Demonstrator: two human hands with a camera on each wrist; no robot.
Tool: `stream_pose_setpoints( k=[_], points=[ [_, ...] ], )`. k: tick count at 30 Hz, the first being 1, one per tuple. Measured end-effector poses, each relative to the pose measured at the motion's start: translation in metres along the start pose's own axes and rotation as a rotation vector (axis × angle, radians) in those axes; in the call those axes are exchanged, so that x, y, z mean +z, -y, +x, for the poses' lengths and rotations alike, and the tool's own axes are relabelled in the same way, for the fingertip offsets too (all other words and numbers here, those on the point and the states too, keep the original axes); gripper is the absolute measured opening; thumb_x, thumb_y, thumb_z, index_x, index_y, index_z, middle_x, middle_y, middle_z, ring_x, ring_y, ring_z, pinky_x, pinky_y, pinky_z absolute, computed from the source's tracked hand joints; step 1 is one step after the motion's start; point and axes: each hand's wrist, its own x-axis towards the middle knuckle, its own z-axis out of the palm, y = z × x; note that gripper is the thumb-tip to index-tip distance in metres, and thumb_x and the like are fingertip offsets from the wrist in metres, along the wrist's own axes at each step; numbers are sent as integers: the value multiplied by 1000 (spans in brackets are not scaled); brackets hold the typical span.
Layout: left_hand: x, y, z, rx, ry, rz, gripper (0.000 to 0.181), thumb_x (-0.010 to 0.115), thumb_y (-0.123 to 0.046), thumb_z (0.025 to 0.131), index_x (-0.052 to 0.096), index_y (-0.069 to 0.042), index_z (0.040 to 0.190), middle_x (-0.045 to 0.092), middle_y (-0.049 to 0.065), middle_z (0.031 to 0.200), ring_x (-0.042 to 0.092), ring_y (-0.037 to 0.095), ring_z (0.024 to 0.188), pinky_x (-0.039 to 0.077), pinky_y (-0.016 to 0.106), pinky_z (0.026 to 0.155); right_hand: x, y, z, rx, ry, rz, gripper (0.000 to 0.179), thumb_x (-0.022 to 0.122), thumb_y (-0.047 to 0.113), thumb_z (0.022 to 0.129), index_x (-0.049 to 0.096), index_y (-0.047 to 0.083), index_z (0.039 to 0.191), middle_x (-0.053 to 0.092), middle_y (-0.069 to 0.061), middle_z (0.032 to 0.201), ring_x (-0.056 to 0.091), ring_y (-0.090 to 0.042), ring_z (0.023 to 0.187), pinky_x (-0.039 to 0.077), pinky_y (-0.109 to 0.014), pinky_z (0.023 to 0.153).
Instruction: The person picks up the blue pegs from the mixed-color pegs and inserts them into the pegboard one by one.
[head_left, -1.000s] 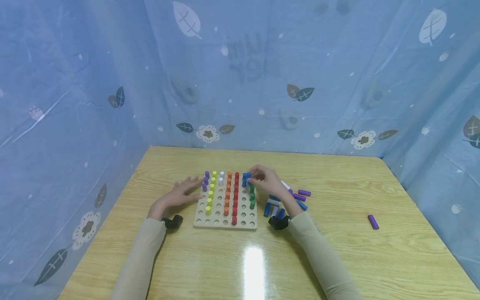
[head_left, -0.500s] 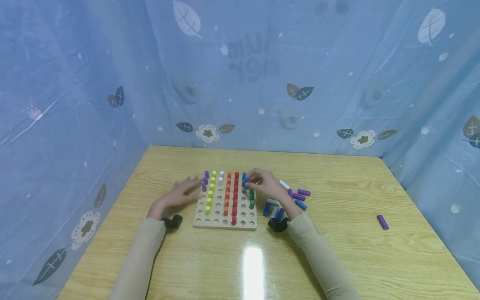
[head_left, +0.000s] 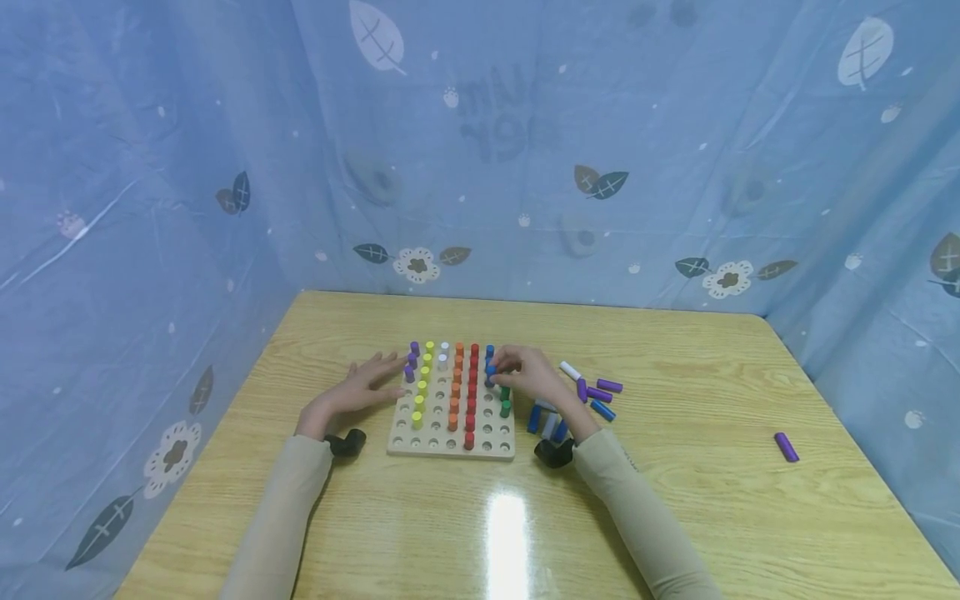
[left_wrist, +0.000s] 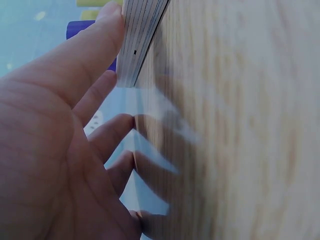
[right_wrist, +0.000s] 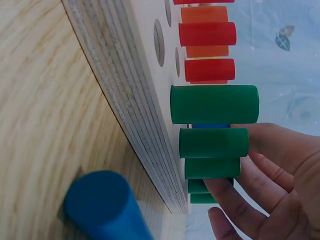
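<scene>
A pegboard (head_left: 442,451) on the table bears columns of purple, yellow, white, orange, red, blue and green pegs. My right hand (head_left: 531,375) pinches a blue peg (head_left: 491,374) over the blue column, just in front of two blue pegs standing there. In the right wrist view, a row of green pegs (right_wrist: 215,104) partly hides the fingers and that peg. Against the board's left edge lies my left hand (head_left: 356,392), its fingers spread; the thumb and index finger touch the board's side in the left wrist view, near a purple peg (left_wrist: 80,29).
Right of the board lie loose pegs: a white peg (head_left: 570,371), purple pegs (head_left: 599,394), and blue pegs (head_left: 602,410), some partly under the right wrist. A lone purple peg (head_left: 786,447) lies far right. A patterned blue curtain (head_left: 480,167) surrounds the wooden table (head_left: 375,533).
My right hand has brought the blue peg from the back of the board toward the front, to the blue column's third place. The lone purple peg has rolled right. The left hand stays put.
</scene>
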Motion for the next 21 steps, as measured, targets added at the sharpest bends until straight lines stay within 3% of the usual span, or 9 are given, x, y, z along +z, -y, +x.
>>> stream_pose_setpoints(
  k=[4, 21],
  points=[
    [-1, -1, 0, -1, 2, -2, 68, 55, -45, 90, 25, -25, 147, 9, 7, 156, -5, 32, 143, -17, 57, 109, 2, -1, 1, 7, -6, -23, 16, 69, 17, 84, 65, 9, 97, 69, 2, 91, 63, -12, 86, 51, -34, 80],
    [0, 2, 1, 2, 6, 7, 68, 55, -46, 90, 25, -26, 147, 9, 8, 156, -5, 32, 143, -17, 58, 108, 7, 1, 1, 36, -40, -49, 16, 70, 17, 83, 67, 9, 97, 69, 1, 90, 63, -15, 85, 53, -33, 75]
  ],
)
